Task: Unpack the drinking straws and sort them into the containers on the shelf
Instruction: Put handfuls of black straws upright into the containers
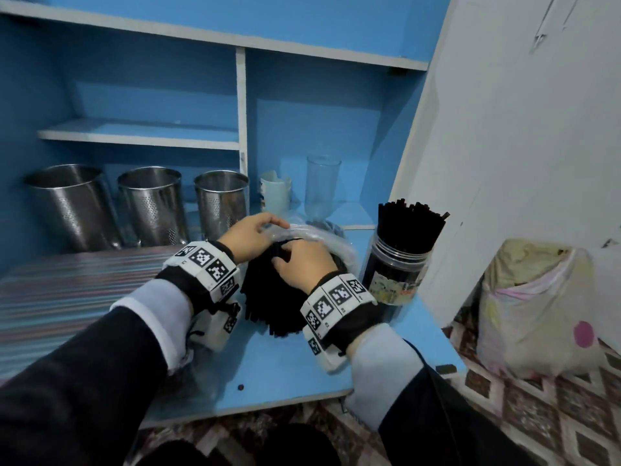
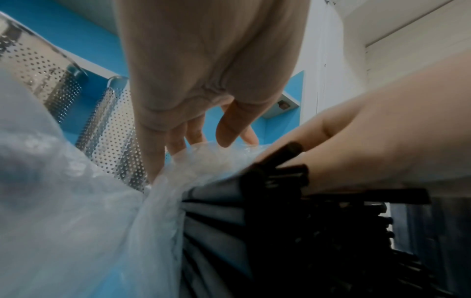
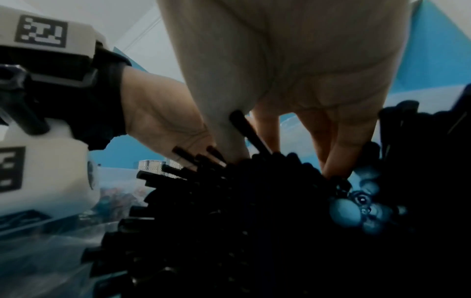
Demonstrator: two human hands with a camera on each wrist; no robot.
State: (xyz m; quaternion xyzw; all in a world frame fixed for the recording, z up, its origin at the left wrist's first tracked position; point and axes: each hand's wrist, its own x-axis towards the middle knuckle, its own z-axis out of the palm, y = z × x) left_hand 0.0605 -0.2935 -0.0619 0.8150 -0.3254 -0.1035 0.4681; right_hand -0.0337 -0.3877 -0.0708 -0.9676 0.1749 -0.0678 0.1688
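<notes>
A thick bundle of black straws (image 1: 272, 301) lies half inside a clear plastic bag (image 1: 322, 235) on the blue shelf top (image 1: 292, 371). My left hand (image 1: 252, 235) pinches the bag (image 2: 193, 159) at its upper edge, fingers curled into the plastic. My right hand (image 1: 302, 264) grips the black straws (image 3: 229, 211) from above, fingers (image 3: 339, 161) dug into the bundle. The straw ends nearest me fan out free of the bag. Three perforated steel containers (image 1: 151, 205) stand in a row at the back left.
A clear jar (image 1: 400, 264) packed with black straws stands just right of my right hand. A tall glass (image 1: 322, 186) and a white cup (image 1: 275, 193) stand behind the bag. A striped mat (image 1: 67, 290) covers the left. A bag (image 1: 537, 307) sits on the floor.
</notes>
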